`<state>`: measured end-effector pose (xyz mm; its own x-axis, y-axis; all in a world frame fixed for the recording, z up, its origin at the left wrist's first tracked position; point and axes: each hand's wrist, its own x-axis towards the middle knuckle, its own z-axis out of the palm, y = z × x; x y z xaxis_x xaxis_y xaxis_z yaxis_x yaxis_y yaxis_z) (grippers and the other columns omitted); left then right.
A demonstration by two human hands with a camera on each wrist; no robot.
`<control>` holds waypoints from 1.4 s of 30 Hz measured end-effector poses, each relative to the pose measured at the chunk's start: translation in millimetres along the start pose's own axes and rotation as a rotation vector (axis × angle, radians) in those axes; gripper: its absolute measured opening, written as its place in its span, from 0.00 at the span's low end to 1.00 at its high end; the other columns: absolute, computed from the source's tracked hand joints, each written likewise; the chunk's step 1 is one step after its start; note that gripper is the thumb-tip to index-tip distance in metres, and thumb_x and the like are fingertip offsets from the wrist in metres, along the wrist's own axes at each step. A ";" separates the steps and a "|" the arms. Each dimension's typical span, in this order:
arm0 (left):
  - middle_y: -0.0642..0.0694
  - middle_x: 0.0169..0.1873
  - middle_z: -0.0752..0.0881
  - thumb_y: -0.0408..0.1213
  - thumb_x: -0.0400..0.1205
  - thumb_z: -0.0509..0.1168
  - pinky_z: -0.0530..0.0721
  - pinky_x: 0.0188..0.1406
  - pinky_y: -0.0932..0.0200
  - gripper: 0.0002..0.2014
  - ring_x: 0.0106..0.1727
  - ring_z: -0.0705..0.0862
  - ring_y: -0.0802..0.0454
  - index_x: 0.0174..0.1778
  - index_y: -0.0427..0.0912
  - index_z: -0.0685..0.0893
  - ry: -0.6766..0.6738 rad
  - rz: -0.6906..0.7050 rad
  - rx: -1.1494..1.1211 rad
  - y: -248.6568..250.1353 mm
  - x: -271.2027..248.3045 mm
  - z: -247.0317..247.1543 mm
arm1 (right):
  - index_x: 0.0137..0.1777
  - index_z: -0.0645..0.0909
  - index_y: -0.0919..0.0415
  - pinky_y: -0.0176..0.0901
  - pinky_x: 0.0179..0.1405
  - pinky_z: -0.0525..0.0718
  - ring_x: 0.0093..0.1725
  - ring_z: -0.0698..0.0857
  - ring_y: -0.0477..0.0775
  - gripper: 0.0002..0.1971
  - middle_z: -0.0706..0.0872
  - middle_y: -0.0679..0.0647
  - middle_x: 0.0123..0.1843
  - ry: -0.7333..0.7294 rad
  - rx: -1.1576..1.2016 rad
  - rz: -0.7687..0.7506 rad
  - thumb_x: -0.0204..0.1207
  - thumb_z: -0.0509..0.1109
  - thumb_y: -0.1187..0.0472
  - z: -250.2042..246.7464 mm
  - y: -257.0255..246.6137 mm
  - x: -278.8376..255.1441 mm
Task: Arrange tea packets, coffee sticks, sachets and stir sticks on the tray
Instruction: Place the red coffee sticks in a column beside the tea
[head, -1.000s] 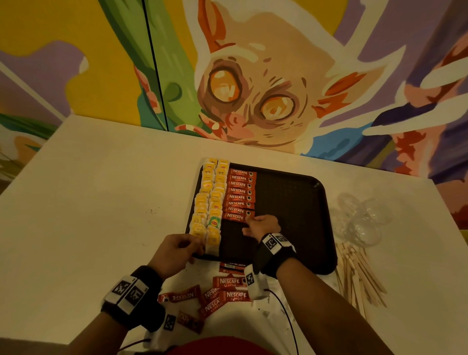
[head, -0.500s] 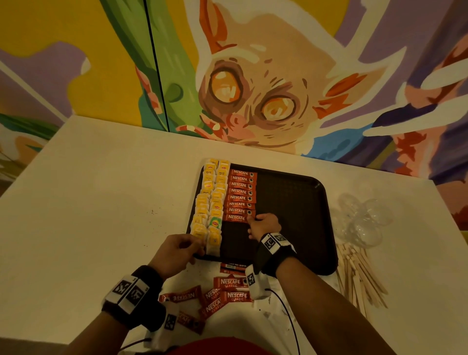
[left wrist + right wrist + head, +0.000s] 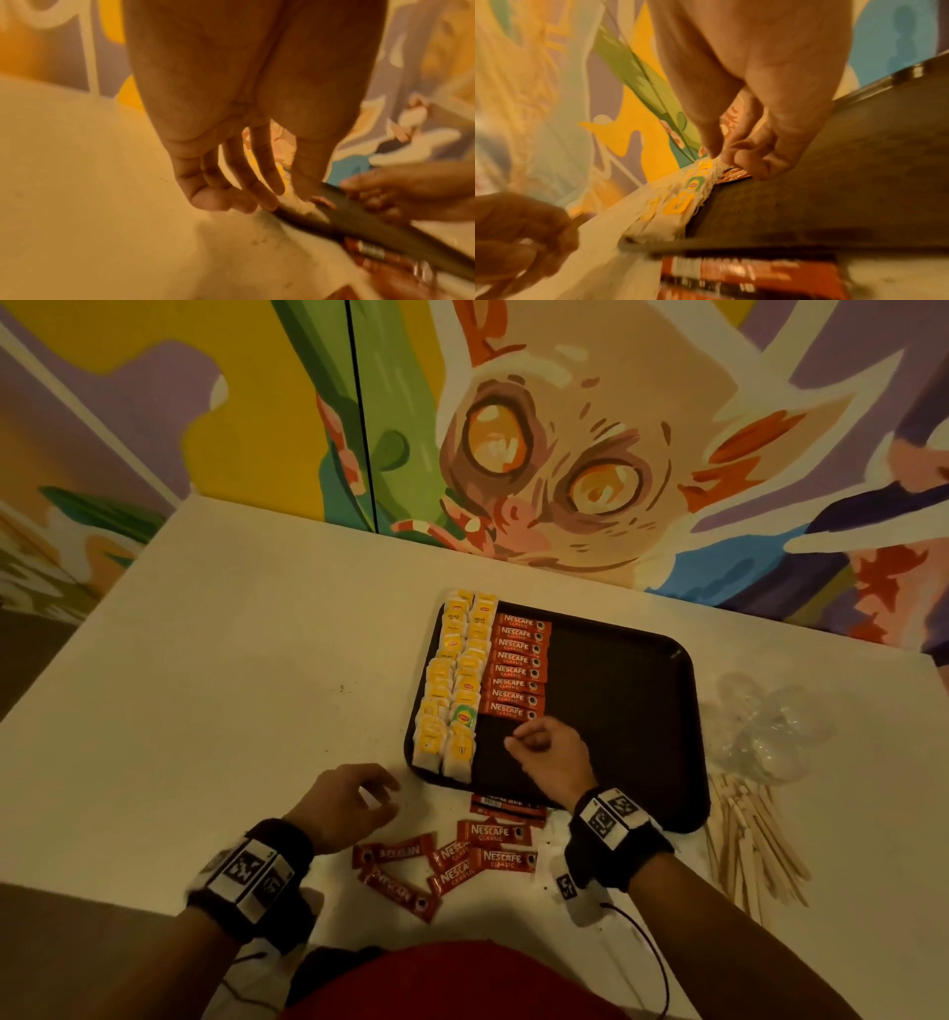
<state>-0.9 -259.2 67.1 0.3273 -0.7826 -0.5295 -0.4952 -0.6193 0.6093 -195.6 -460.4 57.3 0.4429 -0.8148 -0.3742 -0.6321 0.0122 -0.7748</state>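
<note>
The loose coffee sticks (image 3: 462, 857) lie on the table (image 3: 231, 685) at 6 o'clock from the tray (image 3: 616, 711), between the two wrists. Most lie with the long axis running 9 to 3 o'clock; a few are skewed. The left hand (image 3: 344, 806) hovers just at 10 o'clock of this pile, fingers loose and spread, holding nothing; it is the nearer hand. The right hand (image 3: 552, 755) rests inside the tray, directly at 6 o'clock of the laid coffee column (image 3: 516, 665). Its fingers are curled, thumb against fingertip; it appears to hold nothing, though the wrist view is too blurred to be sure.

Tray contents: two columns of tea bags (image 3: 454, 680) along the 9 o'clock edge, then one column of coffee sticks beside them, each stick lying 9 to 3 o'clock. The 3 o'clock half is bare. The stir sticks (image 3: 750, 839) lie on the table at 4 o'clock of the tray, not yet loaded.
</note>
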 end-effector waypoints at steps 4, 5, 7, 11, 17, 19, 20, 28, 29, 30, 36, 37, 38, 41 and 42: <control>0.55 0.61 0.78 0.56 0.74 0.73 0.80 0.59 0.61 0.25 0.60 0.78 0.55 0.67 0.59 0.77 -0.140 0.058 0.269 -13.9 -17.3 9.9 | 0.55 0.84 0.49 0.38 0.50 0.85 0.49 0.83 0.43 0.13 0.84 0.44 0.52 -0.321 -0.276 -0.138 0.73 0.79 0.57 0.7 5.9 -38.7; 0.56 0.64 0.76 0.58 0.73 0.74 0.78 0.64 0.58 0.30 0.64 0.76 0.54 0.70 0.60 0.76 -0.164 0.082 0.331 -14.7 -20.2 15.8 | 0.59 0.83 0.48 0.42 0.57 0.85 0.54 0.82 0.44 0.16 0.82 0.44 0.56 -0.377 -0.373 -0.165 0.73 0.79 0.55 1.3 7.7 -45.6; 0.56 0.70 0.71 0.61 0.70 0.73 0.76 0.69 0.55 0.37 0.67 0.72 0.54 0.75 0.60 0.71 -0.182 0.133 0.442 -13.7 -23.9 30.0 | 0.68 0.79 0.48 0.48 0.69 0.77 0.63 0.76 0.46 0.23 0.78 0.44 0.64 -0.446 -0.571 -0.228 0.74 0.77 0.51 3.4 11.2 -55.4; 0.52 0.71 0.68 0.62 0.74 0.69 0.73 0.67 0.57 0.36 0.67 0.70 0.51 0.77 0.58 0.67 -0.127 0.214 0.550 -10.5 -22.4 52.2 | 0.80 0.66 0.51 0.49 0.73 0.73 0.71 0.69 0.50 0.35 0.70 0.47 0.74 -0.431 -0.788 -0.317 0.75 0.75 0.49 11.7 18.6 -70.7; 0.47 0.63 0.77 0.50 0.86 0.60 0.76 0.59 0.58 0.18 0.61 0.75 0.49 0.68 0.47 0.78 -0.051 0.229 0.462 -8.9 -18.3 56.6 | 0.83 0.61 0.55 0.49 0.79 0.69 0.78 0.66 0.54 0.36 0.64 0.50 0.81 -0.316 -0.846 -0.331 0.78 0.73 0.52 23.5 36.0 -90.0; 0.47 0.62 0.77 0.49 0.87 0.59 0.75 0.59 0.59 0.17 0.60 0.76 0.49 0.67 0.45 0.78 -0.034 0.209 0.427 -10.4 -18.3 56.7 | 0.84 0.60 0.56 0.51 0.80 0.68 0.80 0.64 0.56 0.38 0.63 0.52 0.83 -0.289 -0.857 -0.290 0.77 0.73 0.51 24.8 37.7 -94.0; 0.47 0.62 0.77 0.48 0.87 0.58 0.76 0.60 0.59 0.16 0.60 0.76 0.49 0.66 0.45 0.79 -0.021 0.199 0.404 -12.3 -17.7 56.7 | 0.84 0.59 0.57 0.52 0.81 0.67 0.81 0.62 0.57 0.39 0.62 0.52 0.83 -0.275 -0.855 -0.262 0.77 0.74 0.51 25.5 39.0 -95.2; 0.44 0.63 0.79 0.34 0.86 0.56 0.79 0.62 0.57 0.14 0.59 0.79 0.47 0.69 0.45 0.72 0.009 0.120 0.402 -23.0 -17.1 45.0 | 0.84 0.60 0.56 0.48 0.80 0.69 0.81 0.64 0.53 0.33 0.62 0.51 0.83 -0.298 -0.748 -0.293 0.82 0.68 0.56 30.8 38.3 -98.2; 0.44 0.63 0.79 0.35 0.86 0.55 0.79 0.61 0.55 0.16 0.59 0.80 0.46 0.70 0.44 0.70 0.012 0.106 0.410 -21.4 -18.2 42.5 | 0.84 0.61 0.56 0.47 0.80 0.69 0.80 0.65 0.53 0.32 0.63 0.51 0.83 -0.312 -0.735 -0.309 0.83 0.68 0.56 32.8 37.0 -98.2; 0.44 0.63 0.79 0.36 0.87 0.55 0.79 0.61 0.54 0.17 0.58 0.80 0.46 0.72 0.44 0.68 0.022 0.094 0.415 -19.5 -19.6 40.3 | 0.83 0.62 0.56 0.46 0.80 0.69 0.79 0.67 0.52 0.31 0.65 0.52 0.82 -0.329 -0.720 -0.322 0.83 0.68 0.56 35.1 35.7 -98.0; 0.46 0.65 0.80 0.51 0.87 0.52 0.83 0.53 0.52 0.21 0.53 0.84 0.47 0.75 0.48 0.63 0.006 0.124 0.364 -4.5 -21.1 46.2 | 0.81 0.66 0.56 0.46 0.75 0.75 0.74 0.73 0.52 0.30 0.68 0.51 0.77 -0.379 -0.642 -0.349 0.81 0.70 0.55 43.4 33.5 -95.1; 0.47 0.67 0.79 0.56 0.86 0.52 0.83 0.54 0.53 0.24 0.55 0.84 0.48 0.76 0.50 0.63 -0.011 0.131 0.355 -1.7 -19.4 50.3 | 0.81 0.67 0.55 0.45 0.75 0.75 0.74 0.73 0.52 0.30 0.68 0.51 0.76 -0.365 -0.639 -0.355 0.80 0.71 0.55 43.0 34.1 -95.1; 0.47 0.68 0.79 0.61 0.85 0.53 0.83 0.55 0.54 0.28 0.57 0.83 0.49 0.77 0.51 0.62 -0.033 0.140 0.359 1.2 -17.5 54.5 | 0.80 0.67 0.55 0.45 0.73 0.76 0.74 0.73 0.52 0.30 0.69 0.51 0.76 -0.347 -0.640 -0.355 0.80 0.71 0.54 42.1 34.4 -95.7; 0.48 0.71 0.77 0.72 0.76 0.59 0.83 0.60 0.52 0.43 0.61 0.83 0.48 0.81 0.53 0.55 -0.104 0.174 0.447 5.4 -12.5 65.4 | 0.80 0.66 0.53 0.46 0.72 0.77 0.74 0.71 0.53 0.32 0.67 0.51 0.77 -0.317 -0.686 -0.316 0.79 0.72 0.49 37.4 35.2 -98.0; 0.48 0.72 0.76 0.73 0.73 0.61 0.83 0.61 0.52 0.46 0.62 0.82 0.48 0.82 0.54 0.53 -0.110 0.181 0.479 4.6 -11.5 67.2 | 0.80 0.65 0.53 0.47 0.72 0.77 0.74 0.71 0.53 0.33 0.66 0.51 0.78 -0.320 -0.699 -0.297 0.78 0.72 0.49 36.1 35.6 -98.3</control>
<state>-61.0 -248.9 36.3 0.1286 -0.8475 -0.5149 -0.8572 -0.3561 0.3720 -238.7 -359.0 48.1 0.7470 -0.5214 -0.4124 -0.6632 -0.6277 -0.4076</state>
